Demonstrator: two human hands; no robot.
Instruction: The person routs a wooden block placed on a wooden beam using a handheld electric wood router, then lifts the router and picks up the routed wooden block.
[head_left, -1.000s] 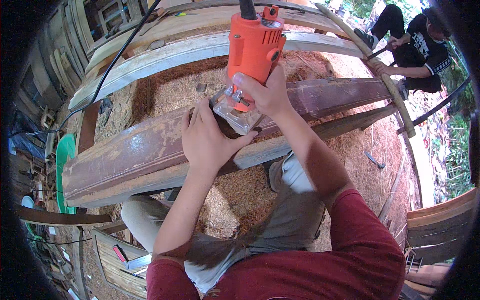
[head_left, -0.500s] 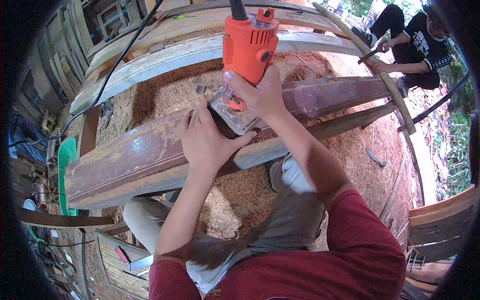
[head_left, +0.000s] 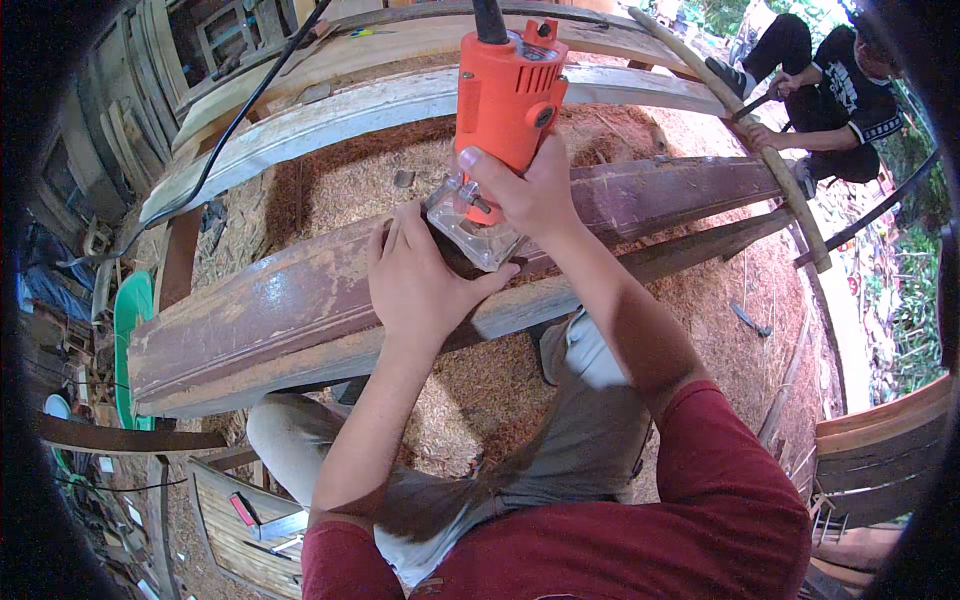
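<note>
My right hand is wrapped round the lower body of an orange trim router that stands slightly tilted on a long brown-painted wooden beam. The router's clear base rests at the beam's middle. Close against the base's left side is my left hand, its fingers at one edge and its thumb along the near edge, steadying it. The bit is hidden by the base and my hands. Worn brown paint and bare patches show on the beam's left half.
A black cord curves down at the left. Beyond the beam lies a pale plank. A round pole crosses the beam's right end, where another person sits holding a tool. A green chair stands left; a try square lies lower left.
The router has shifted slightly to the right and nearer, with both my hands moving along with it. The other person's hand and tool have moved a little.
</note>
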